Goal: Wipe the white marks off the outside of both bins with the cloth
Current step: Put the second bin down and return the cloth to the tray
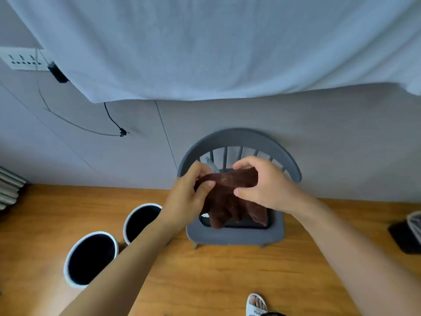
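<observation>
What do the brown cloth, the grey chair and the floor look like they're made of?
The brown cloth looks like soft, napped terry or microfibre: it droops in limp folds. The grey chair seems moulded plastic with a matte finish, judging by its smooth one-piece rim and spindles. The floor looks like wood or wood-look laminate, with visible grain.

Both hands hold a brown cloth (pixel 227 192) above a grey chair (pixel 237 233). Left hand (pixel 189 195) pinches its left end, right hand (pixel 259 188) grips the right end; cloth hangs in folds between them. Two dark, white-rimmed bins (pixel 91 258) (pixel 141 221) stand side by side on the wood floor (pixel 216 277), left of the chair. White sheet (pixel 216 42) hangs above.
</observation>
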